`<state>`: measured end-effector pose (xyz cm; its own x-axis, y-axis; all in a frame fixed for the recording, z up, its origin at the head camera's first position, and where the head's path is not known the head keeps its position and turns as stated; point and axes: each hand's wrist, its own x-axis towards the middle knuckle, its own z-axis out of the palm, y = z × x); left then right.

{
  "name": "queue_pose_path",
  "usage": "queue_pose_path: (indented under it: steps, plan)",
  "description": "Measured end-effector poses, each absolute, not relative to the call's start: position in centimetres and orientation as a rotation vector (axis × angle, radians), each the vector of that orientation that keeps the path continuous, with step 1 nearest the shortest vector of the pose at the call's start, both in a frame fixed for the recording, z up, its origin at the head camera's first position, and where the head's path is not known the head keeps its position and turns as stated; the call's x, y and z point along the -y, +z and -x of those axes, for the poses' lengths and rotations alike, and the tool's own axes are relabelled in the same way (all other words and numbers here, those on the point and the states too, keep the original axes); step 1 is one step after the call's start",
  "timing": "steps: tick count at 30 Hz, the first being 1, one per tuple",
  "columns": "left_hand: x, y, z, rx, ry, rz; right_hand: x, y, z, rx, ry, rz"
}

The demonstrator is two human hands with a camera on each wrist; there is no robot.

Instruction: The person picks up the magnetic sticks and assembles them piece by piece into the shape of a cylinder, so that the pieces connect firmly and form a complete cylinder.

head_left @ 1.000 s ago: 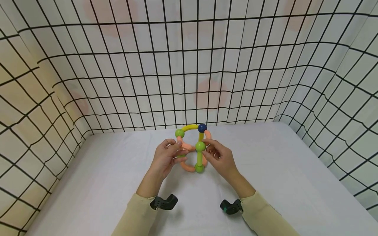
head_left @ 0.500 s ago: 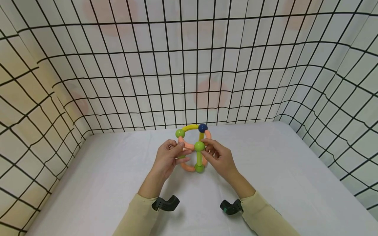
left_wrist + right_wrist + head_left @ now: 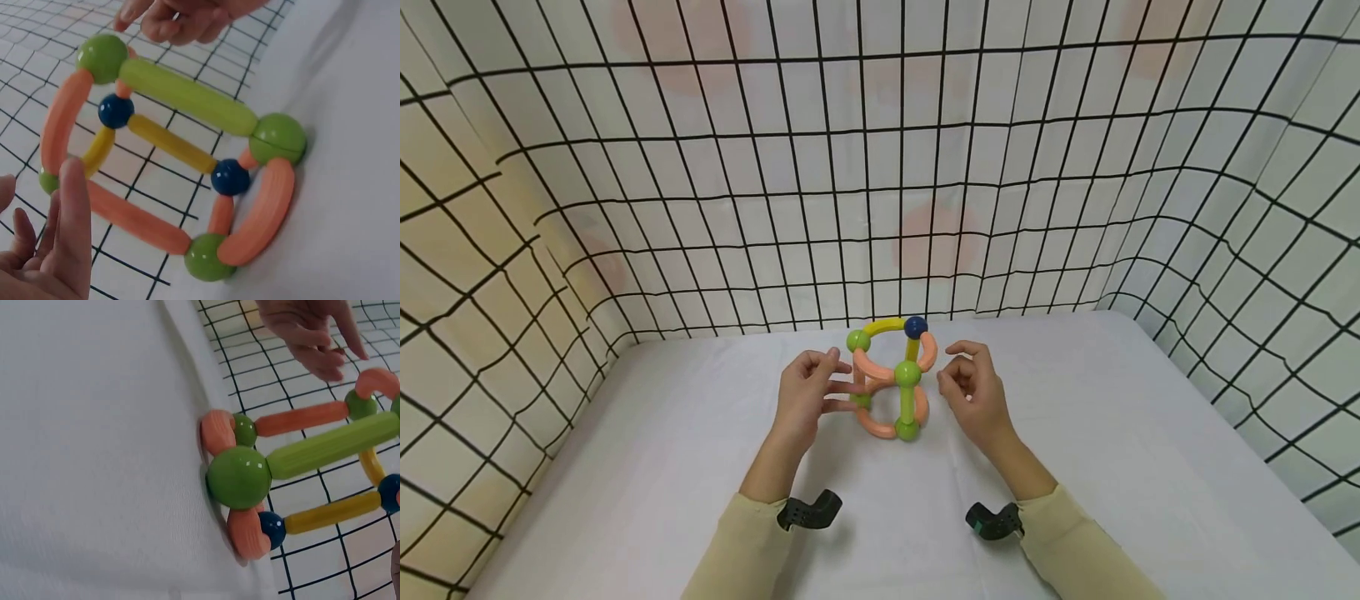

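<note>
A frame of magnetic building sticks and balls [image 3: 907, 406] stands upright on the white tabletop. It has curved orange sticks [image 3: 262, 212], a straight green stick [image 3: 187, 94], yellow sticks [image 3: 331, 511], green balls [image 3: 239, 477] and dark blue balls [image 3: 230, 176]. My left hand [image 3: 799, 400] is at its left side, fingers extended and holding nothing; in the right wrist view it looks slightly apart from the frame. To the right of the frame, my right hand [image 3: 977, 396] hovers with fingers loosely bent, a gap between it and the nearest stick.
White cloth covers the tabletop [image 3: 1112, 433]. A black grid-patterned wall [image 3: 880, 158] encloses the back and both sides, close behind the frame. Each wrist wears a dark strap device [image 3: 811, 510].
Both hands have let go of the frame and drawn apart, the left hand leftward and the right hand rightward. The stick-and-ball frame stays standing almost where it was.
</note>
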<state>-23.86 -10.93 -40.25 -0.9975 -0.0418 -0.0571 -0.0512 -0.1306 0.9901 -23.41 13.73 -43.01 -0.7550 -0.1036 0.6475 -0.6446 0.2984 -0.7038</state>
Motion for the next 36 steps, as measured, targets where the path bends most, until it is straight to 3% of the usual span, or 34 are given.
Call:
queue_pose_path:
  steps: [8, 19, 36]
  plan:
    - [11.2, -42.6, 25.3, -2.309, 2.268, 0.249, -14.8, -44.0, 24.1, 2.260, 1.499, -0.573]
    - [11.4, -44.5, 25.3, -2.577, 1.872, -0.208, -14.6, -45.8, 24.7, 2.720, 1.299, -0.901]
    - [11.1, -45.9, 25.7, -2.580, 1.737, -0.250, -13.6, -46.5, 24.1, 2.775, 1.128, -0.781]
